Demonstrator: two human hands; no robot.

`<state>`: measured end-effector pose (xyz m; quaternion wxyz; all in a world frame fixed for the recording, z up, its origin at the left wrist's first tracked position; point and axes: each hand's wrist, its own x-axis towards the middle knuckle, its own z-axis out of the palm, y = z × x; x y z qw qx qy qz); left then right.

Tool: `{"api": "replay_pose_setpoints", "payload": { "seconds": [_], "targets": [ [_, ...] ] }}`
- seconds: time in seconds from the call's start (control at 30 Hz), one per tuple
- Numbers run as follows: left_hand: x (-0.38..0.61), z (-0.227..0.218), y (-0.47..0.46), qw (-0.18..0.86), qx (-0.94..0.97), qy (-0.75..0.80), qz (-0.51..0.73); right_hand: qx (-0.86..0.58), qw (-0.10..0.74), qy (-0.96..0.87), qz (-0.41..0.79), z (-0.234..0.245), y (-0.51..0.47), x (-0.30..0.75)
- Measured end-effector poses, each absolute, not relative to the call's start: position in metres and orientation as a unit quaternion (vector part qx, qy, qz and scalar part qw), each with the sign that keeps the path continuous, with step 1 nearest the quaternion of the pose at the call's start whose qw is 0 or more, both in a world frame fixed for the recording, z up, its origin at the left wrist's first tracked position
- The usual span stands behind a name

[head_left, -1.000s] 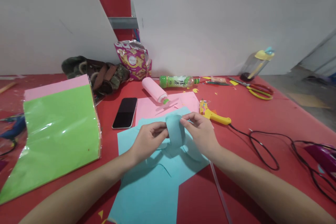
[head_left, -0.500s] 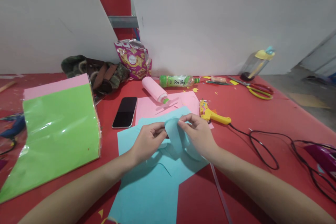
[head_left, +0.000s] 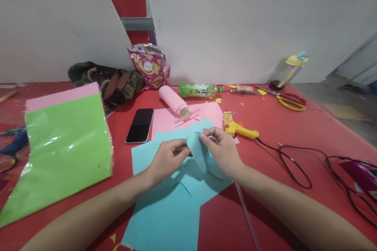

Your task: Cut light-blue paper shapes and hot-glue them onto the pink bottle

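A curved piece of light blue paper [head_left: 196,150] is pinched between my two hands, above larger light blue sheets [head_left: 167,219] on the table. My left hand [head_left: 170,157] has its thumb and fingers closed on the piece's left edge. At the upper right edge, my right hand [head_left: 221,150] grips it between thumb and fingertips. The piece bends over toward its lower end, and part of it is hidden behind my right hand. More cut blue paper lies under both hands. Just beyond my right hand rests a yellow glue gun [head_left: 240,128].
A black phone [head_left: 140,125], a pink-wrapped bottle [head_left: 173,100] and a green tea bottle [head_left: 200,90] lie beyond the paper. Green sheets in plastic [head_left: 69,149] cover the left. Scissors [head_left: 290,102], a tumbler [head_left: 287,71] and a black cord [head_left: 294,172] are at right. A snack bag [head_left: 149,66] stands behind.
The blue piece has turned slightly and folds over more narrowly between my fingers. My left hand has shifted a little to the right; my right hand is almost still.
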<state>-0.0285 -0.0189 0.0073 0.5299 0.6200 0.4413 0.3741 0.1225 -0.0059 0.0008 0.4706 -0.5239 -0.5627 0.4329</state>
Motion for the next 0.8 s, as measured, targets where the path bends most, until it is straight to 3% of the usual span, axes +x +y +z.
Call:
{"api": "replay_pose_setpoints", "payload": {
  "seconds": [0.6,0.8],
  "targets": [
    [-0.0294,0.0087,-0.0212,0.545,0.626,0.418,0.369,-0.520,0.480,-0.606,0.363,-0.0014,-0.0084,0.1236],
    [-0.0294,0.0043,-0.0211,0.476,0.629,0.501,0.356,-0.503,0.495,-0.621,0.340,-0.0040,-0.0098,0.1233]
  ]
}}
